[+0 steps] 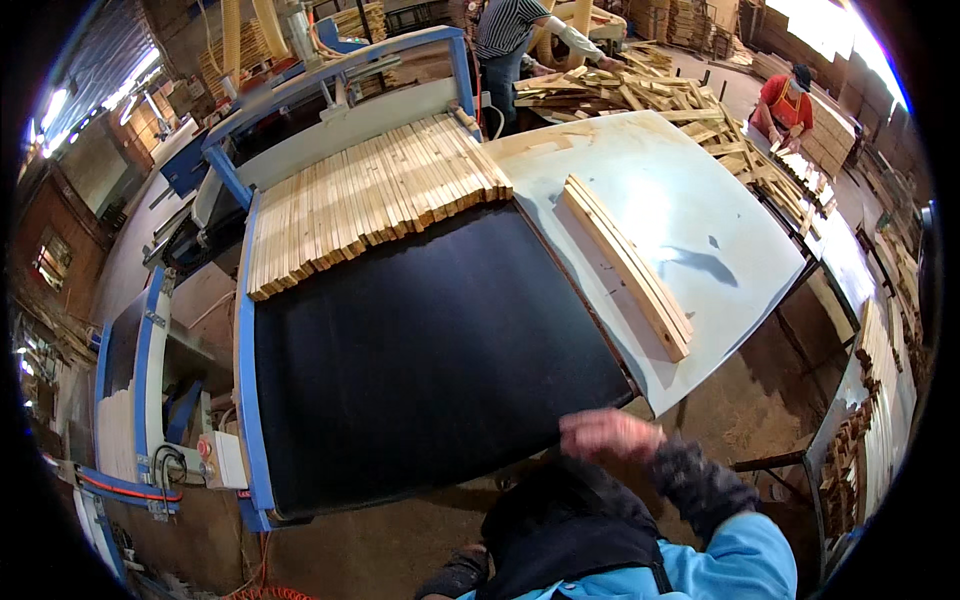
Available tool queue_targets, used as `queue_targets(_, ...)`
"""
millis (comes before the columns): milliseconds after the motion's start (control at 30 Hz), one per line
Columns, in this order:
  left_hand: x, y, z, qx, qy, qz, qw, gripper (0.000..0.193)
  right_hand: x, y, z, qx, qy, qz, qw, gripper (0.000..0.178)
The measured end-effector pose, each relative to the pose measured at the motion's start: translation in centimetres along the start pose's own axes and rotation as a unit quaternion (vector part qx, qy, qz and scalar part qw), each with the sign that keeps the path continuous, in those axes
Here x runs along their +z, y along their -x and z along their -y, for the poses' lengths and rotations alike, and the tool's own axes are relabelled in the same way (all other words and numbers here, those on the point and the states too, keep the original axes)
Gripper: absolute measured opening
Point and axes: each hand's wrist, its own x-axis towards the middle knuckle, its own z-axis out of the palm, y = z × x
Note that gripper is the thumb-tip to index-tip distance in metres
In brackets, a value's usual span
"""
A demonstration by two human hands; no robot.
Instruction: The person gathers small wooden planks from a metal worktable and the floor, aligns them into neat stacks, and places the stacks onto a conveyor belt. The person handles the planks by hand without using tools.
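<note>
My right hand (610,434), blurred by motion, is over the near right corner of a black conveyor belt (430,370). Its fingers are too smeared to read, and nothing plainly shows in them. A dark sleeve (455,573) of my left arm shows at the lower edge, but the left hand itself cannot be seen. At the belt's far end, many wooden strips (370,205) lie side by side in a tight row. Two or so longer wooden strips (630,270) rest together on the pale metal table (735,250) right of the belt.
A blue machine frame (335,75) spans the belt's far end. Behind the table lies a loose heap of wood pieces (690,110), with a person in a striped shirt (508,28) beside it. Another person in red (783,105) works farther right. A control box (222,460) stands at left.
</note>
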Motion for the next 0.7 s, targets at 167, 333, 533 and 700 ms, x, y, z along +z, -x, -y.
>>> queue_targets(167, 1.2, -0.4, -3.3, -0.016, 0.020, 0.034, 0.999, 0.064, 0.3, 10.3, -17.3, 0.086, 0.087, -0.120, 0.985, 0.049)
queue_targets(333, -0.6, -1.2, -10.5, -0.006, 0.016, -0.028, 0.999, 0.073, -1.1, 24.6, -43.6, 0.416, 0.447, -0.205, 0.765, 0.035)
queue_targets(533, -2.2, -4.1, -20.7, 0.167, -0.008, -0.087, 0.982, 0.033, 1.9, 35.0, -55.5, 0.328, 0.421, -0.242, 0.810, 0.032)
queue_targets(700, 4.0, -4.1, -27.7, -0.052, 0.040, -0.105, 0.992, 0.035, 2.9, 34.6, -53.7, 0.283, 0.108, -0.446, 0.842, 0.027)
